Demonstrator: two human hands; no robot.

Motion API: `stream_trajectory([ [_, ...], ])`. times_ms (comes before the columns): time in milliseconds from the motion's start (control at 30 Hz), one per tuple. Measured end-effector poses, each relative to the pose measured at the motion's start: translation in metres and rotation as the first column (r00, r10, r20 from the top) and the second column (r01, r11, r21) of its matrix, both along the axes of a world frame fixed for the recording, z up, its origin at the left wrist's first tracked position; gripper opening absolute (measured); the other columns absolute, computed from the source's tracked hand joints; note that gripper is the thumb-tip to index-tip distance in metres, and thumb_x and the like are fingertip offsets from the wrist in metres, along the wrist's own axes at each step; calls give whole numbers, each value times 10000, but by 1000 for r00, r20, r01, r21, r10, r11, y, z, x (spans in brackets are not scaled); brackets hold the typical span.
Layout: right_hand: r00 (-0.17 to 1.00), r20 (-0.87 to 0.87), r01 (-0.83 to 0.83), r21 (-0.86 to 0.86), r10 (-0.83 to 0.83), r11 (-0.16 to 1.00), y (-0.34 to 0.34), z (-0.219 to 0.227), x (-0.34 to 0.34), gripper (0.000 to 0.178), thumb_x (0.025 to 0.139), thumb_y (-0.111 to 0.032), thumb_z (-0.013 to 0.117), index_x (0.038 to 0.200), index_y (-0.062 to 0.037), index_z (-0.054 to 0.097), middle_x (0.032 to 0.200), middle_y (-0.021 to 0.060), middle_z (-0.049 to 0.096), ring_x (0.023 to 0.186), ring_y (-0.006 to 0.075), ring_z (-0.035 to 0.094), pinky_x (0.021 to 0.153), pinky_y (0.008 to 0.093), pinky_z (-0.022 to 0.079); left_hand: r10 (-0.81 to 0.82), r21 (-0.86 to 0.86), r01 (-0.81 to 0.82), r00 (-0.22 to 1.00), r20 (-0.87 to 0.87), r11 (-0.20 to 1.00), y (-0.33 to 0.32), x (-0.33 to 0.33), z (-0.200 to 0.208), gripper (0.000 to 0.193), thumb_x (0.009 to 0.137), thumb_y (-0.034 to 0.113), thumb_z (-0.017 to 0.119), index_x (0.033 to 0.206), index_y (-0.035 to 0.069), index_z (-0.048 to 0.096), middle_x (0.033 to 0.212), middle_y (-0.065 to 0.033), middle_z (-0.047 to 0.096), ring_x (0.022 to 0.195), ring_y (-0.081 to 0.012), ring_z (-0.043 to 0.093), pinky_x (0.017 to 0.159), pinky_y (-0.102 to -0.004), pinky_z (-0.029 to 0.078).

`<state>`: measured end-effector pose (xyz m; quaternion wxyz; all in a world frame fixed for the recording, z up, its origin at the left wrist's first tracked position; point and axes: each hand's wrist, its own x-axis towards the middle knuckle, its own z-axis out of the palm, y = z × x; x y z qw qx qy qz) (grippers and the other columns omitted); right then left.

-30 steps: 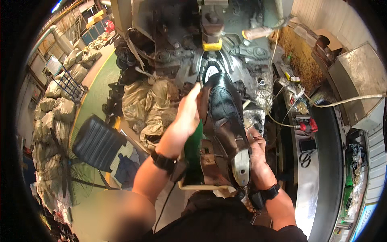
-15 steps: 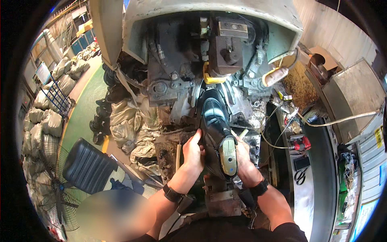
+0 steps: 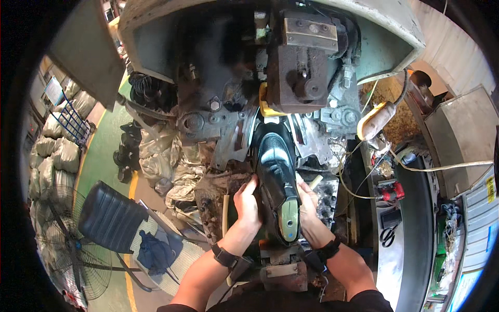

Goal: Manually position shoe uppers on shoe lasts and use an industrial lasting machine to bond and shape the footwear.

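A black leather shoe upper (image 3: 273, 161) sits on a greenish shoe last (image 3: 289, 221), whose top with a round hole shows at the heel end nearest me. Its toe points away from me, in between two metal plates of a machine (image 3: 304, 73). My left hand (image 3: 248, 205) presses on the shoe's left side, thumb pointing forward. On the other side my right hand (image 3: 308, 204) grips it near the heel. Parts of the fingers of both hands are hidden by the shoe. A yellow machine part (image 3: 267, 104) hangs just above the toe.
At the right, scissors (image 3: 388, 235) and a red tool (image 3: 391, 191) lie beside a dark belt (image 3: 413, 249). A handle on a cable (image 3: 375, 120) hangs at the machine's right. Left are a black chair (image 3: 112, 213), a fan (image 3: 73, 244) and several sacks (image 3: 66, 155).
The view has shifted, and the machine looks larger. The shoe now lies straighter, toe between the plates, with both hands still on it. A blurred patch at lower left is gone, uncovering the chair seat.
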<state>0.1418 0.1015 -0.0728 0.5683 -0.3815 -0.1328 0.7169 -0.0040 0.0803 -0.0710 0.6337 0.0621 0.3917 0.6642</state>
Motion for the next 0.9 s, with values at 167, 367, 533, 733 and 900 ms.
stream_trajectory([
  [167, 996, -84, 38, 52, -33, 998, 16, -26, -6, 340, 990, -22, 640, 1328, -1, 617, 1122, 115, 735, 902, 181, 735, 761, 314, 635, 104, 2, -104, 993, -50, 995, 13, 2, -29, 237, 1007, 207, 639, 1035, -20, 697, 984, -64, 717, 866, -157, 659, 788, -311, 528],
  [367, 994, -86, 79, 105, -70, 991, 23, -30, -11, 319, 990, -35, 651, 1307, -17, 633, 1090, 108, 742, 873, 177, 736, 742, 311, 631, 156, 23, -155, 950, -270, 988, 22, -1, -55, 207, 1029, 175, 625, 921, 28, 723, 908, 11, 683, 804, -88, 592, 749, -262, 489],
  [533, 992, -87, 92, 16, -90, 996, 18, -13, -12, 242, 982, -82, 680, 1214, -18, 654, 1036, 109, 745, 823, 201, 745, 705, 336, 642, 104, 12, -104, 967, -233, 995, 18, -3, -39, 238, 1045, 218, 608, 1020, 2, 703, 984, -29, 711, 887, -124, 653, 796, -293, 539],
  [733, 995, -36, 89, -10, -89, 996, 17, -15, -10, 226, 973, -119, 702, 1166, -11, 656, 970, 89, 737, 794, 198, 736, 677, 330, 633, 104, -66, -116, 983, -154, 991, 16, 3, -12, 305, 1028, 263, 644, 1148, -14, 691, 1070, -53, 718, 929, -148, 671, 819, -310, 554],
  [900, 999, 42, -13, 1, 13, 1000, 18, -19, 9, 306, 993, -159, 683, 1247, 5, 639, 1090, 96, 719, 869, 186, 716, 708, 304, 606, 123, 54, -111, 854, -506, 992, 9, -21, -42, 362, 1019, 258, 656, 1222, -41, 659, 1096, -76, 715, 1000, -173, 662, 906, -318, 530],
])
